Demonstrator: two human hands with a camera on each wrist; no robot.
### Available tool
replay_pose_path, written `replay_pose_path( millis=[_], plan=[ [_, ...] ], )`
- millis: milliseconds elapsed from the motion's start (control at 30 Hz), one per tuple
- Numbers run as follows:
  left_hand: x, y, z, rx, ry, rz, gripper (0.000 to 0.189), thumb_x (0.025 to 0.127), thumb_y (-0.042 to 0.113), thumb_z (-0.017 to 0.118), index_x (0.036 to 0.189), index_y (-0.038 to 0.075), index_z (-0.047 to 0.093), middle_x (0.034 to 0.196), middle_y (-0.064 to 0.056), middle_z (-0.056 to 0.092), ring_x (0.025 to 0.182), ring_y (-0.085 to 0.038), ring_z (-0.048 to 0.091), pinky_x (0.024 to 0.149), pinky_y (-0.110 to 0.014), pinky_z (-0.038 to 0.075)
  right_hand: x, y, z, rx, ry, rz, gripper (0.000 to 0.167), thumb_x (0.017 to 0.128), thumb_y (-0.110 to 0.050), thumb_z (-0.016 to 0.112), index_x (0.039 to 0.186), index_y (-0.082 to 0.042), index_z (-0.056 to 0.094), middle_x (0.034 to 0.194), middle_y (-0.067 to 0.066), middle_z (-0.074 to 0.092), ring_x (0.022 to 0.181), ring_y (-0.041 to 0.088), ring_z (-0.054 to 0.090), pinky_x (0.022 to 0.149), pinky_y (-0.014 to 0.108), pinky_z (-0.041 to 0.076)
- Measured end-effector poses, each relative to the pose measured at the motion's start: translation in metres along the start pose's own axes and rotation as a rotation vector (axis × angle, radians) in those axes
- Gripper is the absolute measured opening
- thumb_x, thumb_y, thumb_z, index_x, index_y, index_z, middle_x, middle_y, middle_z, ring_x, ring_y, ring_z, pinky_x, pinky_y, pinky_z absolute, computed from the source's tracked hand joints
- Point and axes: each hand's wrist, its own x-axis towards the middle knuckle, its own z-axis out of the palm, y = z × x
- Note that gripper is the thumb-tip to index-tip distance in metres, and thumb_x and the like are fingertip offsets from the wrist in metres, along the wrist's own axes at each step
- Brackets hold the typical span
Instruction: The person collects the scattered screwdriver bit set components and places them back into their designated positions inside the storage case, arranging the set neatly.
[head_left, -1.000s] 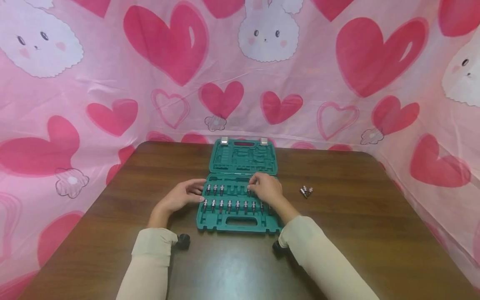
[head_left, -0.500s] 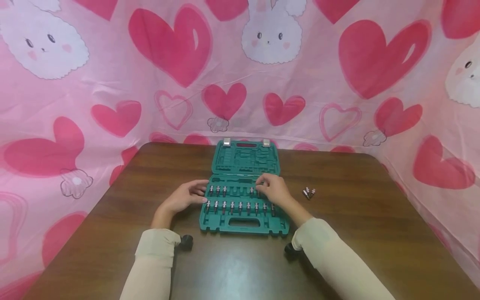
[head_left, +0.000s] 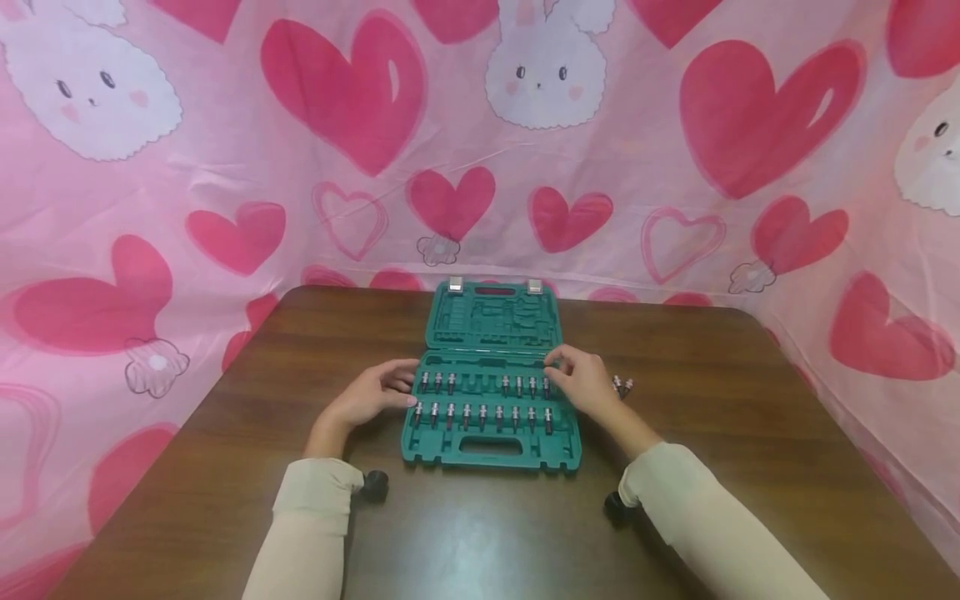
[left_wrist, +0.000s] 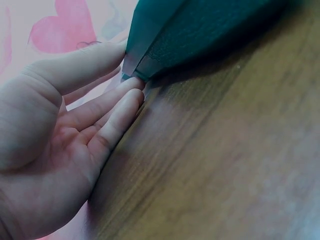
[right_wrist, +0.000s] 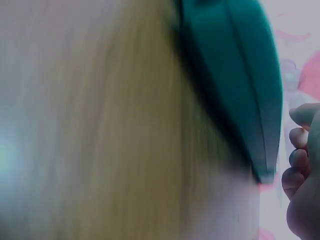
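A green tool case point(head_left: 491, 459) lies unfolded on the table, its lid point(head_left: 495, 321) tipped back. Two rows of small silver bit sockets point(head_left: 482, 414) with dark tips sit in the base; the upper row has a gap in its middle. My left hand point(head_left: 367, 396) rests against the case's left side. In the left wrist view the thumb point(left_wrist: 85, 65) touches the green wall, the lower fingertips near its bottom edge. Over the upper row's right end hovers my right hand point(head_left: 588, 383), fingers loosely bent beside the last bit socket point(head_left: 547, 386), no object showing in them.
A few loose bit sockets point(head_left: 624, 385) lie on the brown wooden table point(head_left: 705, 400) right of the case, partly hidden by the right hand. A pink curtain point(head_left: 630, 150) with hearts and rabbits hangs behind and at both sides.
My right hand has moved rightward along the upper row, uncovering several bit sockets there. The left hand stays against the case's side. The whole view has shifted slightly.
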Motion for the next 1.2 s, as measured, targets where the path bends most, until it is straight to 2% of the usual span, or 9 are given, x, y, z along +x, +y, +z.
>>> replay_pose_path(
  millis=[233, 533, 933, 1033, 1200],
  plan=[
    [0.000, -0.001, 0.001, 0.009, -0.005, 0.001, 0.061, 0.086, 0.022, 0.075, 0.141, 0.013, 0.050, 0.121, -0.009, 0.061, 0.109, -0.027, 0.057, 0.096, -0.050, 0.044, -0.007, 0.018, -0.027, -0.063, -0.031, 0.102, 0.011, 0.091, -0.018, 0.070, 0.101, -0.015, 0.066, 0.068, 0.002, 0.054, 0.062, 0.021, 0.051, 0.054, 0.036, 0.044],
    [-0.002, 0.000, 0.002, -0.008, -0.001, -0.003, 0.067, 0.086, 0.021, 0.075, 0.145, 0.014, 0.045, 0.124, -0.010, 0.059, 0.113, -0.028, 0.055, 0.098, -0.051, 0.042, -0.014, 0.040, -0.050, -0.137, -0.019, 0.100, 0.016, 0.090, -0.018, 0.071, 0.103, -0.011, 0.065, 0.067, 0.003, 0.053, 0.059, 0.021, 0.049, 0.053, 0.034, 0.044],
    [0.000, 0.004, 0.002, -0.004, 0.004, 0.003, 0.063, 0.085, 0.019, 0.075, 0.142, 0.016, 0.049, 0.122, -0.008, 0.060, 0.110, -0.026, 0.056, 0.097, -0.050, 0.044, -0.022, 0.062, -0.070, -0.223, -0.037, 0.073, 0.022, 0.088, -0.024, 0.073, 0.102, -0.009, 0.065, 0.066, 0.000, 0.054, 0.058, 0.019, 0.049, 0.053, 0.034, 0.043],
    [0.000, 0.004, 0.002, 0.000, 0.007, -0.002, 0.062, 0.085, 0.019, 0.076, 0.142, 0.017, 0.050, 0.123, -0.007, 0.060, 0.110, -0.026, 0.056, 0.097, -0.049, 0.044, -0.023, 0.068, -0.073, -0.253, -0.060, 0.067, 0.026, 0.088, -0.027, 0.074, 0.104, -0.008, 0.065, 0.067, 0.000, 0.054, 0.059, 0.018, 0.049, 0.054, 0.033, 0.041],
    [-0.002, 0.003, 0.001, 0.007, 0.001, -0.010, 0.061, 0.086, 0.020, 0.075, 0.142, 0.016, 0.050, 0.122, -0.007, 0.061, 0.110, -0.026, 0.056, 0.096, -0.049, 0.044, -0.024, 0.074, -0.077, -0.239, -0.135, 0.092, 0.032, 0.089, -0.030, 0.073, 0.109, -0.007, 0.064, 0.074, 0.001, 0.057, 0.066, 0.019, 0.052, 0.059, 0.035, 0.044]
  ],
)
